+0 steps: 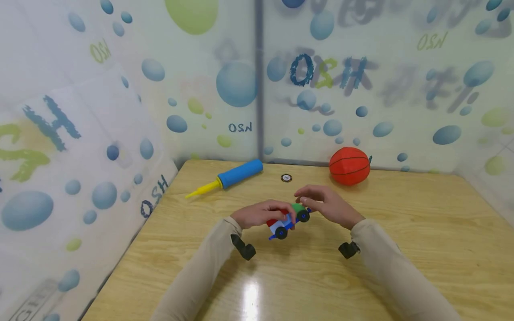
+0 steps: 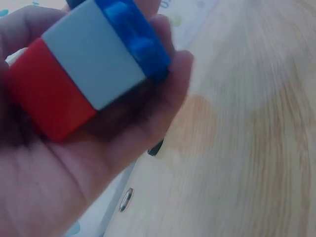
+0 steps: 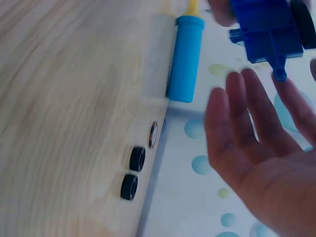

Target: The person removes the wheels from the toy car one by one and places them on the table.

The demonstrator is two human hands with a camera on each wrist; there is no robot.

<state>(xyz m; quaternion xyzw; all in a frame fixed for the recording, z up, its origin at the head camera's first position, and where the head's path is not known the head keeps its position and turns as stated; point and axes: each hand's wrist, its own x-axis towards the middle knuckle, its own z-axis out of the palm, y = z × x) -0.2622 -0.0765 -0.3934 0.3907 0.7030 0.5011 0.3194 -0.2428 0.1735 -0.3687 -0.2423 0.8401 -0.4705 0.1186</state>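
Observation:
My left hand [image 1: 265, 213] grips a toy block car [image 1: 290, 225] above the table. It has a blue base, red, white and green blocks and black wheels. In the left wrist view, fingers curl round the red block [image 2: 52, 91] and white block [image 2: 94, 54]. From the right wrist view I see the underside of the blue base [image 3: 269, 29], with a wheel [image 3: 303, 22] on one side and a bare stub on the other. My right hand [image 1: 329, 207] holds nothing, its fingers extended close to the car's hook-like end; whether one touches it I cannot tell.
Two loose black wheels [image 3: 133, 173] stand on the table near a round chip [image 1: 286, 178]. A blue and yellow hand pump [image 1: 241, 174] lies at the back left, and a red ball [image 1: 349, 166] sits at the back right. Patterned walls border the wooden table [image 1: 421, 232].

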